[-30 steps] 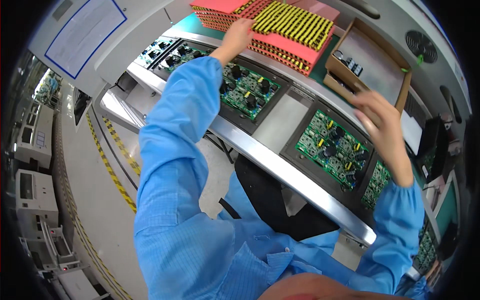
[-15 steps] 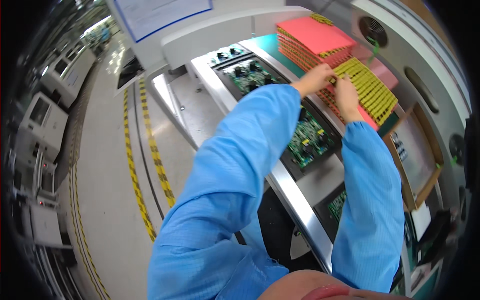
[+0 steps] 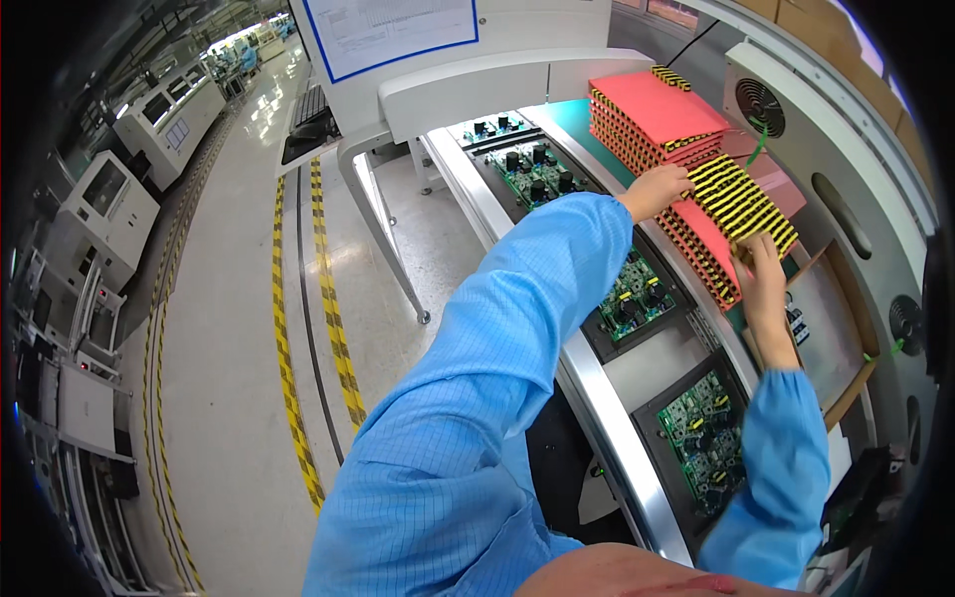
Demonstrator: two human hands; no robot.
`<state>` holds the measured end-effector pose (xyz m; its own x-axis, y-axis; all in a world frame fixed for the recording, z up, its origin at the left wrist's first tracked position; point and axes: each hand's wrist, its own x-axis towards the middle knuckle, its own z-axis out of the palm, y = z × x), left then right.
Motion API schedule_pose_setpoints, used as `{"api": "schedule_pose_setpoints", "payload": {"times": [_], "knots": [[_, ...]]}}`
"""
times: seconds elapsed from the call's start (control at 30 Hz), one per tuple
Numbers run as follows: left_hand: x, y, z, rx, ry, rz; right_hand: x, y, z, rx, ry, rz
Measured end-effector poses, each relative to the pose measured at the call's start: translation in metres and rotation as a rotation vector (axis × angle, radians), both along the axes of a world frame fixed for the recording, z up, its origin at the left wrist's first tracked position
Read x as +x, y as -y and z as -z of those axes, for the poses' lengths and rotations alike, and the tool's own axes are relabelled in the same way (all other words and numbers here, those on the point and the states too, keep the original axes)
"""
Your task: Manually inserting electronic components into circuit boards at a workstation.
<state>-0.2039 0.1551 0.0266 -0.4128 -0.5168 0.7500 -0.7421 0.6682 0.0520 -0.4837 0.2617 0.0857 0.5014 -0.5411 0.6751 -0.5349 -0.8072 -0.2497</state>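
Observation:
A layer of small yellow-and-black parts in close rows [image 3: 746, 199] tops the nearer stack of red sheets [image 3: 708, 234]. More such parts show along the stack's sides. My left hand [image 3: 659, 191] is at the layer's left edge, its fingers bent and pinched together there. At the near edge, my right hand [image 3: 762, 274] has its fingers curled onto the parts, thumb toward the stack's corner. What exactly lies between the fingertips is partly hidden. A taller red stack [image 3: 657, 104] stands just behind, with a small strip of the same parts [image 3: 671, 78] on top.
Left of the stacks runs a metal-railed conveyor [image 3: 622, 448] carrying green circuit boards [image 3: 701, 433] in black trays. An open cardboard box [image 3: 846, 328] lies to the right, below a pale machine panel with fans [image 3: 759, 104]. A white machine [image 3: 458, 95] spans the conveyor's far end.
My hands have moved apart: the right has come down to the layer's near edge, while the left stays by its left edge. The view has shifted, showing more of the near circuit board.

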Motion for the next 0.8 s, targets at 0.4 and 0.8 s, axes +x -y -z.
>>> {"api": "schedule_pose_setpoints", "payload": {"times": [0.4, 0.8], "knots": [[-0.198, -0.125, -0.057, 0.257, -0.252, 0.414, -0.411, -0.277, 0.052, 0.059, 0.398, 0.736], [-0.419, -0.263, 0.016, 0.473, 0.31, 0.91, -0.411, -0.349, 0.096, 0.442, 0.083, 0.783]]}}
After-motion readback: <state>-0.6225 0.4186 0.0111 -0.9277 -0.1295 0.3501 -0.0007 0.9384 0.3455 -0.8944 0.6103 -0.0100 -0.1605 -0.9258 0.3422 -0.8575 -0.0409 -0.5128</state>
